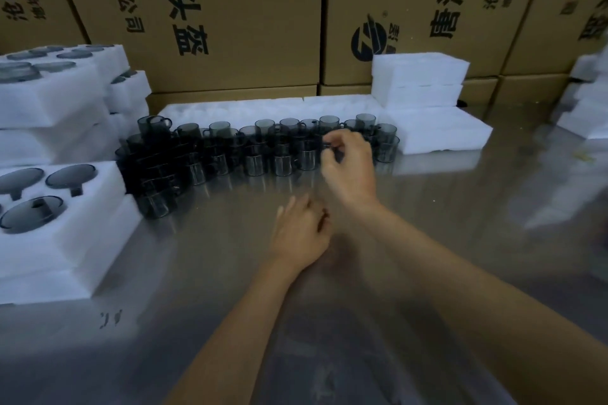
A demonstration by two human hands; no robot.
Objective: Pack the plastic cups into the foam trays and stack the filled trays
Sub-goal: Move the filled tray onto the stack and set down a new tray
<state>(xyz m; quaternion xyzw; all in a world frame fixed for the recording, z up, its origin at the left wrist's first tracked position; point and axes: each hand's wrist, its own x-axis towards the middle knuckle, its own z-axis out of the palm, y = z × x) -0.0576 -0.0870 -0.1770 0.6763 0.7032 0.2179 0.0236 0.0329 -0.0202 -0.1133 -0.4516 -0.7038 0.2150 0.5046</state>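
Several stacks of dark smoky plastic cups (250, 148) with handles stand in a long row across the steel table (460, 214). My right hand (348, 163) is at the right part of the row, its fingers curled and pinching the handle of a cup (309, 154). My left hand (301, 230) hovers lower over the bare table with fingers loosely curled, holding nothing. A filled foam tray (65, 233) with cups set in its round holes lies at the near left on other trays. More filled trays (59, 92) are stacked behind it.
Empty white foam trays (418, 82) are piled at the back right, with flat foam (437, 135) under them and behind the cups. More foam (585, 102) sits at the far right. Printed cardboard boxes (230, 16) wall off the back.
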